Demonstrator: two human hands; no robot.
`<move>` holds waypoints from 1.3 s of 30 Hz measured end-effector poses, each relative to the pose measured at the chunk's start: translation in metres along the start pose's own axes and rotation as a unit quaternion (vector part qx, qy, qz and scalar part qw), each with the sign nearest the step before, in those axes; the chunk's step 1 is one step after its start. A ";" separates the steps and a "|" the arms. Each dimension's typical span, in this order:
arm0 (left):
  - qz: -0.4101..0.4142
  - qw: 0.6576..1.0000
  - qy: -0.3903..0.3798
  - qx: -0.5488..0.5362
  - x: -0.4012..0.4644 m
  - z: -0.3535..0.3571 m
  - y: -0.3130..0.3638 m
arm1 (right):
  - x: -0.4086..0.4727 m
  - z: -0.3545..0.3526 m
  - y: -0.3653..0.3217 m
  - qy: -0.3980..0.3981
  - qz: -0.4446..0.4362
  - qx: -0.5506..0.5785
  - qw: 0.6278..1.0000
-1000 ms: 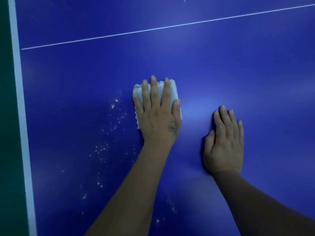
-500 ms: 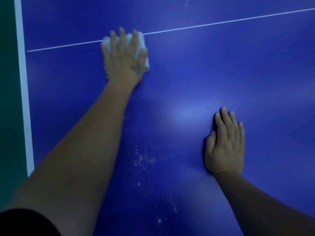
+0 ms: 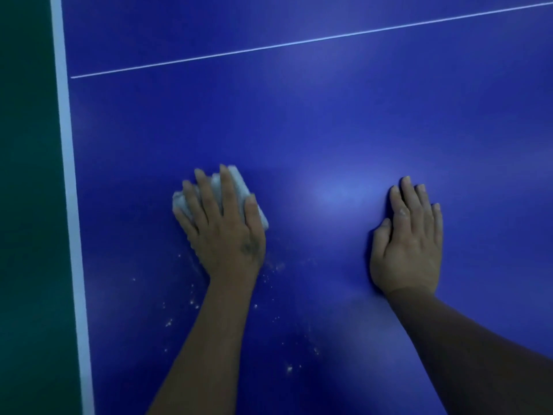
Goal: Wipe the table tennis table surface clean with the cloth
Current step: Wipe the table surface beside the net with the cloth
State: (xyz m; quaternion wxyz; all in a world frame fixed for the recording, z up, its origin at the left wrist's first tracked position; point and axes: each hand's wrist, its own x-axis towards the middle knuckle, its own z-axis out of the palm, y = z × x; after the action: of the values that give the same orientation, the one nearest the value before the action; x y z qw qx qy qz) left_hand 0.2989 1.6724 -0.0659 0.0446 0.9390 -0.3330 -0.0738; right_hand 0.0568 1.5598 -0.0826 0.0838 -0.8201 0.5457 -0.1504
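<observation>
- Near the table's [image 3: 329, 121] left edge, your left hand [image 3: 224, 232] presses the white cloth [image 3: 239, 184] flat, fingers spread and lightly curled over its bunched top.
- Your right hand [image 3: 410, 244] lies open, palm down, well apart from it, holding nothing.
- White crumbs [image 3: 191, 301] lie scattered around your left wrist, toward the near edge; pushing the cloth away from you would likely miss them, and a fast stroke could scatter them.
- Half a second ago the cloth was up on the thin white line [image 3: 299, 41]; it has come back toward you.
</observation>
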 end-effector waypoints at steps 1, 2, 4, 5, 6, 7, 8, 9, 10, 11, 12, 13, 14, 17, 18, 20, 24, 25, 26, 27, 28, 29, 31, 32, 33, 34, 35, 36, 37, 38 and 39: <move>-0.001 1.000 0.009 0.001 0.014 0.001 0.000 | 0.000 0.000 0.000 0.000 0.001 -0.001 1.000; 0.001 1.000 0.016 0.001 0.022 0.004 0.000 | -0.001 0.000 0.000 0.000 0.001 -0.002 1.000; 0.013 1.000 0.019 -0.003 0.012 0.004 -0.005 | -0.001 -0.001 0.001 -0.003 0.001 -0.002 1.000; 0.020 1.000 0.014 -0.005 -0.003 0.003 -0.008 | -0.001 -0.001 0.001 -0.003 0.000 -0.002 1.000; 0.023 1.000 0.006 -0.008 -0.021 0.002 -0.010 | -0.002 -0.002 0.001 -0.003 -0.001 -0.004 1.000; 0.020 1.000 -0.005 -0.009 -0.037 0.000 -0.012 | -0.002 -0.002 0.000 -0.002 -0.001 -0.005 1.000; 0.010 1.000 -0.014 -0.011 -0.048 0.000 -0.012 | -0.002 -0.001 0.000 -0.002 -0.001 -0.005 1.000; -0.005 1.000 -0.017 -0.015 -0.052 0.002 -0.009 | -0.002 -0.001 0.000 -0.002 0.000 -0.005 1.000; -0.018 1.000 -0.016 -0.018 -0.048 0.003 -0.004 | -0.002 -0.001 0.001 -0.003 -0.001 -0.006 1.000; -0.024 0.999 -0.012 -0.019 -0.040 0.004 0.006 | -0.002 -0.001 0.001 -0.003 -0.003 -0.007 1.000; -0.014 1.000 -0.005 -0.021 -0.029 0.006 0.019 | -0.002 -0.001 0.001 -0.001 -0.004 -0.007 1.000; 0.007 1.000 0.004 -0.026 -0.016 0.008 0.034 | -0.002 -0.001 0.000 0.002 -0.002 -0.006 1.000; 0.031 0.999 0.006 -0.035 -0.004 0.010 0.051 | -0.002 -0.001 0.000 0.005 0.001 -0.004 1.000; 0.104 0.994 -0.002 -0.028 0.002 0.015 0.088 | -0.003 -0.001 -0.001 0.010 0.007 0.001 1.000; 0.128 0.992 -0.007 -0.018 -0.008 0.017 0.091 | -0.002 0.000 0.000 0.012 0.007 0.002 1.000; 0.174 0.985 -0.016 -0.001 -0.046 0.018 0.079 | -0.002 0.001 -0.001 0.013 0.008 0.002 1.000; 0.216 0.976 -0.033 -0.011 -0.143 0.014 0.031 | -0.005 -0.003 0.002 -0.004 -0.002 0.006 1.000; 0.224 0.974 -0.042 -0.005 -0.162 0.014 0.021 | -0.006 -0.005 0.003 -0.009 -0.007 0.014 1.000; 0.228 0.972 -0.053 0.005 -0.176 0.014 0.015 | -0.010 -0.007 0.003 -0.008 -0.014 0.022 1.000; 0.229 0.972 -0.059 0.012 -0.182 0.015 0.012 | -0.017 -0.010 0.003 -0.001 -0.022 0.029 0.999; 0.233 0.971 -0.058 0.014 -0.181 0.016 0.013 | -0.028 -0.013 0.002 0.009 -0.029 0.031 0.999; 0.240 0.969 -0.051 0.013 -0.174 0.016 0.017 | -0.043 -0.017 0.001 0.015 -0.031 0.031 0.999; 0.249 0.967 -0.045 0.012 -0.154 0.018 0.031 | -0.081 -0.025 -0.002 0.008 -0.037 0.033 0.999; 0.246 0.968 -0.047 0.015 -0.144 0.019 0.037 | -0.101 -0.028 -0.001 -0.005 -0.046 0.031 0.998; 0.241 0.969 -0.051 0.019 -0.139 0.018 0.041 | -0.120 -0.031 0.000 -0.020 -0.055 0.023 0.998; 0.238 0.970 -0.052 0.020 -0.140 0.018 0.042 | -0.137 -0.033 0.002 -0.034 -0.060 0.014 0.998; 0.240 0.969 -0.053 0.017 -0.148 0.017 0.041 | -0.150 -0.034 0.004 -0.040 -0.059 0.007 0.997; 0.246 0.968 -0.056 0.012 -0.159 0.017 0.037 | -0.158 -0.035 0.006 -0.038 -0.055 0.004 0.998; 0.255 0.965 -0.061 0.010 -0.173 0.016 0.033 | -0.161 -0.035 0.008 -0.033 -0.049 0.006 0.998; 0.265 0.962 -0.067 0.011 -0.184 0.015 0.028 | -0.161 -0.035 0.008 -0.030 -0.042 0.011 0.999; 0.274 0.959 -0.075 0.013 -0.191 0.014 0.024 | -0.159 -0.035 0.007 -0.031 -0.036 0.016 0.999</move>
State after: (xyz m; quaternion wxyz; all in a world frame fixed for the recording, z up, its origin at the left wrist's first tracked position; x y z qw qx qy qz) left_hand 0.1352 1.7743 -0.0563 0.0260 0.8041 -0.5808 -0.1245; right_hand -0.0183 1.7046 -0.0766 0.1080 -0.8422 0.5103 -0.1362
